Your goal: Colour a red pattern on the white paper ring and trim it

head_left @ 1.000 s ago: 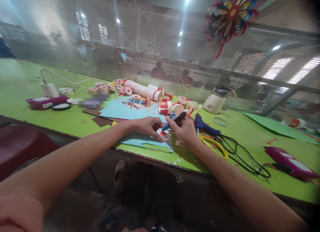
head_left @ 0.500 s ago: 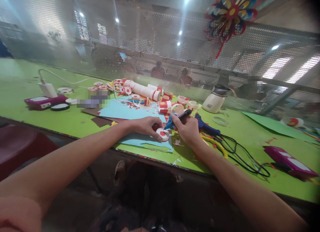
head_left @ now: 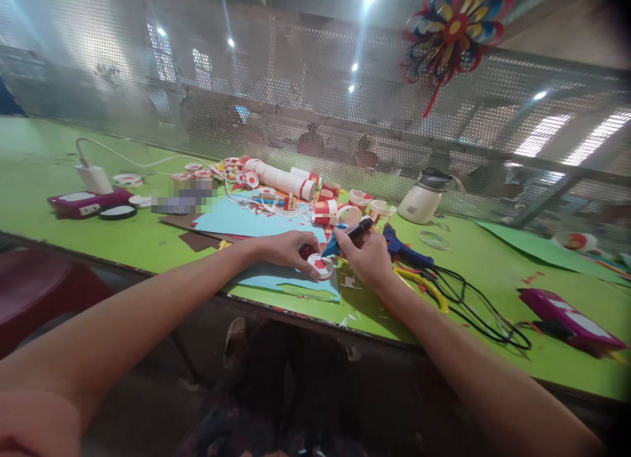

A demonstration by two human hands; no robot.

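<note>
My left hand (head_left: pixel 290 250) has its fingers curled around the edge of a small round paper-cup base (head_left: pixel 320 266), white with a red centre and a raised rim. In my right hand (head_left: pixel 367 256) is a blue-and-black pen-like tool (head_left: pixel 359 229), its black end pointing up and away. The blue pointed end reaches the top of the cup base; whether it touches is too small to tell. Beneath the base lies a light blue sheet (head_left: pixel 266 277). A dark blue glue gun (head_left: pixel 409 250) rests just right of my right hand.
Cut paper cups (head_left: pixel 324 212) and a long white roll of cup rings (head_left: pixel 279 177) lie behind my hands. A white jug (head_left: pixel 421 197) stands at the back right. Purple power strips (head_left: pixel 572 319) lie at both sides. Black cables (head_left: pixel 473 306) cross the right side; paper scraps are scattered about.
The pen-like tool's tip has shifted very slightly over the cup base. Both hands keep their hold in nearly the same place; the view has moved a little.
</note>
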